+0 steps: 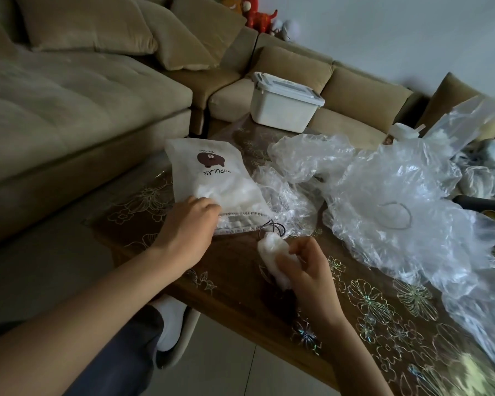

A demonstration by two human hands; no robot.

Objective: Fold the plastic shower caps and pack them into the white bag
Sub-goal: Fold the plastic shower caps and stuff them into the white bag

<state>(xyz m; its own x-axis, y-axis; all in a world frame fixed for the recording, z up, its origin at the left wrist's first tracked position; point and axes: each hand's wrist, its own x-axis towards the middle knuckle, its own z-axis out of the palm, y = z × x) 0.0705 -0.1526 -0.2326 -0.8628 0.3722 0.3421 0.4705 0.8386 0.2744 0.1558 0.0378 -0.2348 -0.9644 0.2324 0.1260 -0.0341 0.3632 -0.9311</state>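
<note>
The white bag [212,178], printed with a brown bear and the word POPULAR, lies on the table with its drawstring mouth facing me. My left hand [187,224] grips the bag's near edge at the opening. My right hand [306,267] holds a folded shower cap [272,250], a small white bundle, just in front of the bag's mouth. A black drawstring [272,227] loops between bag and bundle. Several loose clear shower caps [397,204] lie crumpled in a heap to the right.
The wooden table [235,281] has a flower-patterned clear cover. A white lidded box [283,107] stands at the back. A beige sofa [69,110] wraps around the left and rear. A black object [486,204] and more wrapped bundles [486,172] sit at far right.
</note>
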